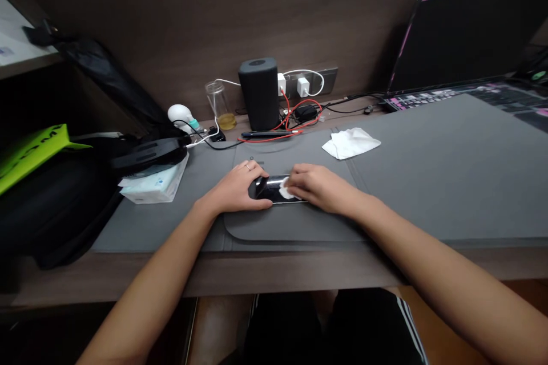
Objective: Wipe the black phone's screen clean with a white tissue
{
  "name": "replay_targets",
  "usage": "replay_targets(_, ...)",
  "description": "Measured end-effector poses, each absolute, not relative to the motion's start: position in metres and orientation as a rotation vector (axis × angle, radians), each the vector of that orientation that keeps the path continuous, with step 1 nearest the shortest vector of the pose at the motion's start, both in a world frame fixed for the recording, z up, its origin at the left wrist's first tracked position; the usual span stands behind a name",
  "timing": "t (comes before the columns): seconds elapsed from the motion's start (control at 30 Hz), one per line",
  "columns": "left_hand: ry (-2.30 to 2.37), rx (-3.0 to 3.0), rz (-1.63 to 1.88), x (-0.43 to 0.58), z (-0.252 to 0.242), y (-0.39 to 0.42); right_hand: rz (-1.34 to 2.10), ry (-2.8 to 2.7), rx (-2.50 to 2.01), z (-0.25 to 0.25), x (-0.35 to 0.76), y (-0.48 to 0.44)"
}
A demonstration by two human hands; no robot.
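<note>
A dark, glossy phone (274, 189) lies flat on the grey desk mat (274, 225), its long side running left to right. My left hand (240, 187) grips its left end, thumb on the near edge and fingers on the far edge. Pinched in the fingers of my right hand (314, 185) is a small wad of white tissue (284, 188), pressed against the screen. The right end of the phone is hidden under that hand. Another crumpled white tissue (351, 143) rests on the mat beyond my right hand.
A black speaker (258, 94), a glass bottle (221, 105) and tangled cables stand along the wall. On the right is an open laptop (466, 40). A tissue pack (156, 182) and a black bag (47, 205) sit at the left. The desk edge (299, 274) is near me.
</note>
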State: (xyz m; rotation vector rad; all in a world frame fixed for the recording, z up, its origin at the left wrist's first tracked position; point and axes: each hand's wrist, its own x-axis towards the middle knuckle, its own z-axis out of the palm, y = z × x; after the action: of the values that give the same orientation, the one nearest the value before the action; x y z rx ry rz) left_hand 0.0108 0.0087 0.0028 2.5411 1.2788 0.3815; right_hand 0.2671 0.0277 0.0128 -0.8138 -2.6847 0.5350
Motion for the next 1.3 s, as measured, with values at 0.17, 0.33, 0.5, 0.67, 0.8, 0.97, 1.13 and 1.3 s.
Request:
replay_targets(0.17, 1.272, 2.534, 0.387, 0.009, 0.001, 0.01, 0.534, -2.696, -0.739, 0.01, 0.264, 0.029)
replay_targets(0.33, 1.239, 2.471, 0.424, 0.008, 0.002, 0.011, 0.764, -2.797, -0.919, 0.038, 0.302, 0.043)
replay_targets(0.5, 1.243, 2.483, 0.428, 0.008, 0.003, 0.011, 0.635, -2.762, -0.859, 0.028, 0.283, 0.037)
replay_targets(0.67, 1.236, 2.485, 0.425, 0.007, 0.003, 0.01, 0.418, -2.725, -0.854, 0.014, 0.257, 0.028)
replay_targets(0.8, 1.229, 2.475, 0.462, 0.007, 0.002, 0.01, 0.534, -2.76, -0.969, 0.025, 0.282, 0.038)
replay_targets(0.97, 1.208, 2.423, 0.501, 0.005, -0.002, 0.014, 0.588, -2.675, -0.973, 0.022, 0.285, 0.042)
replay_targets(1.13, 1.232, 2.399, 0.498, 0.004, -0.004, 0.014, 0.604, -2.661, -0.76, 0.011, 0.258, 0.033)
replay_targets(1.3, 1.214, 2.404, 0.498, 0.006, -0.002, 0.012, 0.813, -2.694, -0.836, 0.03, 0.281, 0.038)
